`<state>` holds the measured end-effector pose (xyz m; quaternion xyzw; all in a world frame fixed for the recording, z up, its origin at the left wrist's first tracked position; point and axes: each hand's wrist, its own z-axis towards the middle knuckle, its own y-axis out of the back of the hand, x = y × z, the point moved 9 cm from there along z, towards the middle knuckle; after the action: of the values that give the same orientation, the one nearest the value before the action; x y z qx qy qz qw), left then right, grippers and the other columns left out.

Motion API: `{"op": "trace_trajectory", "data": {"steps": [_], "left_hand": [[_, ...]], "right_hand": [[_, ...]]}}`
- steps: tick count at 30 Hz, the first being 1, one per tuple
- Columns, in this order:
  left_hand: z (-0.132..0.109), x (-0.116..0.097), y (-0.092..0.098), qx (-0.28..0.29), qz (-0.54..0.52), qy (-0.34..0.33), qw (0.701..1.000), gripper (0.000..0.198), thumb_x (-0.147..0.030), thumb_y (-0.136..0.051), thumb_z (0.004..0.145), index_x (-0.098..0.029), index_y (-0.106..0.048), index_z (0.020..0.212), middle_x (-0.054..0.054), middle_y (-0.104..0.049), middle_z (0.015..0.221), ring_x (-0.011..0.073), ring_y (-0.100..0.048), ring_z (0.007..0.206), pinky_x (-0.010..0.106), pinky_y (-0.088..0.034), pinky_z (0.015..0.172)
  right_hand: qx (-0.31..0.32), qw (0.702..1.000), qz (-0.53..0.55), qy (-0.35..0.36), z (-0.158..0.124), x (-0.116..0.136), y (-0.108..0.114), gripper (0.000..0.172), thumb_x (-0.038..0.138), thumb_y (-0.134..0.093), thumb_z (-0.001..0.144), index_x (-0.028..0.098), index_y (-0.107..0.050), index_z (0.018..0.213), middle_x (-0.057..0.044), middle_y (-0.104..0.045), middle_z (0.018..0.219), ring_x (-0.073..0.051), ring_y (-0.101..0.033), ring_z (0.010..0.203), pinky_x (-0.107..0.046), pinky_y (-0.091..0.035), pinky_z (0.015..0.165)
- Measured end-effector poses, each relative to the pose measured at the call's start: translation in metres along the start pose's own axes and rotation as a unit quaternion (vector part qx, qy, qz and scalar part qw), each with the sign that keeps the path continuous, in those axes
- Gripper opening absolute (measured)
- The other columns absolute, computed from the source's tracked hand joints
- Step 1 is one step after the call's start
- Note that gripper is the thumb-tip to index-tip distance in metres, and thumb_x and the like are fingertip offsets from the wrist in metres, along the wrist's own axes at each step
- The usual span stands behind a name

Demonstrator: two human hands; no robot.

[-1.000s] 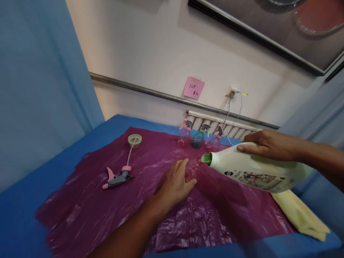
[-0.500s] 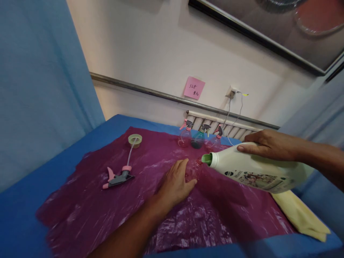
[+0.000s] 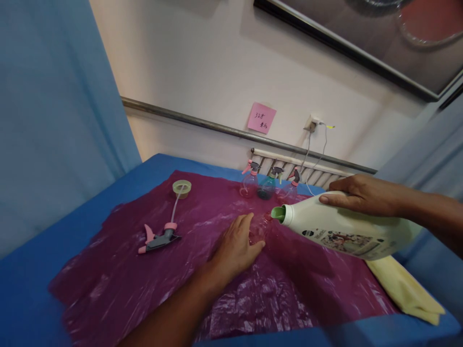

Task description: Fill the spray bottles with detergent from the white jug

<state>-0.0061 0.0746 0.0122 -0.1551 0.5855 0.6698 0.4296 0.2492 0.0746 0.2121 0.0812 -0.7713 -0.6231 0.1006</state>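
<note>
Detergent jug [image 3: 333, 219]: pale cream-green plastic, tipped nearly on its side in the air, over the right half of the table [image 3: 139, 183], its green pouring spout [image 3: 278, 214] pointing left.
Right hand [image 3: 356, 195]: grip closed on the jug from above, thumb on the near side.
Clear bottle body [image 3: 257, 227]: see-through, without a spray head, its reddish mouth right at the spout; whether the two touch, I cannot tell.
Left hand [image 3: 237, 243]: grip curved narrowly around the clear bottle body, fingers and thumb at its left and near sides.
Trigger spray head [image 3: 162, 239]: pink and gray, lying left of the left hand, its tube ending in a pale green cap [image 3: 175, 190].
Back row: three spray bottles with heads on, a clear one [image 3: 248, 187], a teal one [image 3: 266, 188], another clear one [image 3: 287, 193].
Covering: crinkled magenta plastic sheet [image 3: 144, 289] over blue cloth.
Right edge: folded yellow cloth [image 3: 405, 289], beneath the jug's base in view.
Wall: pink handwritten note [image 3: 261, 118] above a metal rail [image 3: 202, 124].
</note>
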Motion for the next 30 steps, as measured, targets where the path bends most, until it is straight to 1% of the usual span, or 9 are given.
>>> {"op": "trace_trajectory", "data": {"steps": [4, 9, 12, 18, 20, 23, 25, 27, 30], "left_hand": [[0.001, 0.002, -0.002, 0.001, 0.000, 0.000, 1.000, 0.076, -0.035, -0.077, 0.091, -0.020, -0.051, 0.161, 0.018, -0.058, 0.165, 0.0368, -0.053, 0.156, 0.055, -0.039, 0.133], [0.001, 0.005, -0.003, 0.005, 0.001, 0.006, 1.000, 0.077, -0.036, -0.076, 0.090, -0.020, -0.050, 0.161, 0.018, -0.057, 0.166, 0.0378, -0.052, 0.157, 0.056, -0.039, 0.133], [0.001, 0.004, -0.003, 0.012, 0.003, 0.009, 1.000, 0.079, -0.037, -0.076, 0.091, -0.016, -0.049, 0.163, 0.020, -0.055, 0.167, 0.0377, -0.050, 0.159, 0.055, -0.038, 0.134], [0.001, 0.006, -0.002, 0.018, -0.003, 0.029, 0.999, 0.081, -0.038, -0.076, 0.090, -0.015, -0.050, 0.164, 0.019, -0.055, 0.169, 0.0374, -0.050, 0.159, 0.053, -0.038, 0.135], [0.002, 0.006, -0.001, 0.016, -0.009, 0.029, 0.999, 0.082, -0.038, -0.076, 0.090, -0.015, -0.050, 0.164, 0.019, -0.055, 0.169, 0.0379, -0.050, 0.159, 0.053, -0.039, 0.134], [0.004, 0.009, 0.000, 0.012, -0.017, 0.033, 0.999, 0.082, -0.040, -0.076, 0.089, -0.014, -0.052, 0.163, 0.021, -0.056, 0.168, 0.0394, -0.052, 0.157, 0.054, -0.041, 0.133], [0.004, 0.012, 0.001, 0.006, -0.022, 0.035, 0.999, 0.082, -0.041, -0.076, 0.089, -0.013, -0.052, 0.163, 0.021, -0.057, 0.167, 0.0398, -0.054, 0.156, 0.055, -0.042, 0.132], [0.005, 0.016, 0.001, -0.001, -0.028, 0.033, 0.999, 0.082, -0.042, -0.075, 0.090, -0.015, -0.052, 0.163, 0.020, -0.057, 0.167, 0.0393, -0.054, 0.156, 0.055, -0.042, 0.132], [0.006, 0.023, -0.002, -0.002, -0.030, 0.039, 0.999, 0.083, -0.042, -0.075, 0.089, -0.015, -0.051, 0.164, 0.019, -0.055, 0.169, 0.0387, -0.054, 0.157, 0.055, -0.041, 0.132]], "right_hand": [[0.003, 1.000, 0.020, 0.002, -0.001, -0.002, -0.003, 0.062, 0.079, -0.051, 0.102, 0.022, -0.071, 0.090, -0.009, -0.077, 0.085, -0.027, -0.070, 0.077, -0.038, -0.048, 0.069], [-0.008, 0.999, 0.044, 0.008, -0.001, -0.012, -0.015, 0.064, 0.081, -0.050, 0.102, 0.021, -0.069, 0.089, -0.008, -0.075, 0.084, -0.025, -0.069, 0.076, -0.036, -0.047, 0.068], [-0.030, 0.998, 0.058, 0.017, 0.000, -0.020, -0.027, 0.067, 0.084, -0.048, 0.101, 0.022, -0.067, 0.085, -0.007, -0.073, 0.080, -0.025, -0.068, 0.074, -0.034, -0.048, 0.067], [-0.087, 0.985, 0.146, -0.012, -0.003, -0.042, -0.057, 0.071, 0.087, -0.048, 0.099, 0.022, -0.070, 0.081, -0.006, -0.074, 0.075, -0.024, -0.069, 0.068, -0.032, -0.048, 0.061], [-0.119, 0.977, 0.177, -0.007, -0.006, -0.047, -0.062, 0.069, 0.086, -0.050, 0.099, 0.022, -0.069, 0.080, -0.006, -0.073, 0.073, -0.024, -0.067, 0.067, -0.032, -0.048, 0.058], [-0.197, 0.957, 0.214, -0.008, -0.014, -0.058, -0.063, 0.068, 0.084, -0.052, 0.099, 0.023, -0.064, 0.072, -0.003, -0.067, 0.065, -0.020, -0.061, 0.061, -0.030, -0.044, 0.054], [-0.254, 0.936, 0.243, -0.013, -0.022, -0.067, -0.065, 0.070, 0.085, -0.052, 0.099, 0.024, -0.056, 0.064, -0.001, -0.059, 0.058, -0.017, -0.053, 0.054, -0.029, -0.040, 0.051], [-0.298, 0.913, 0.279, -0.009, -0.030, -0.075, -0.072, 0.073, 0.086, -0.052, 0.099, 0.024, -0.052, 0.060, 0.000, -0.053, 0.054, -0.015, -0.047, 0.050, -0.029, -0.037, 0.048], [-0.348, 0.882, 0.318, 0.008, -0.041, -0.084, -0.085, 0.073, 0.085, -0.050, 0.100, 0.024, -0.056, 0.060, 0.000, -0.054, 0.053, -0.014, -0.047, 0.048, -0.029, -0.036, 0.047]]}}
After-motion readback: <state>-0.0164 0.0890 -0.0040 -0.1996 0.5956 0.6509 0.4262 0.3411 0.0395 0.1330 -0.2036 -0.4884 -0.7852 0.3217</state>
